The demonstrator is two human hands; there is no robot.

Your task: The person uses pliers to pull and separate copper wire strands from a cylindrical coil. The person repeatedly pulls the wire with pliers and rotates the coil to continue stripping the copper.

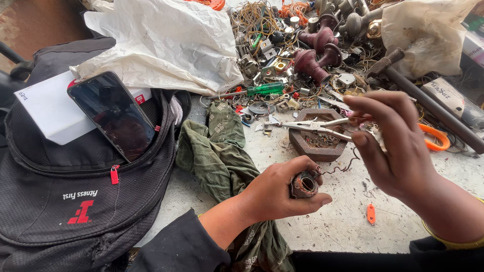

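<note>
My left hand (280, 189) grips a small round coil of copper wire (304, 184), held just above the worn white bench top (348, 216). A thin kinked wire (339, 168) runs from the coil up toward my right hand (396, 143). My right hand holds long-nose pliers (315, 126), their metal jaws pointing left over a hexagonal brown block (317, 146) with bits of wire in its hollow.
A black backpack (75, 201) lies at left with a dark phone (113, 116) and a white box (50, 111) on it. A green cloth (217, 151), a white plastic bag (161, 45), a green-handled screwdriver (264, 89), a hammer (428, 103), maroon knobs (315, 55) and tangled scrap fill the back.
</note>
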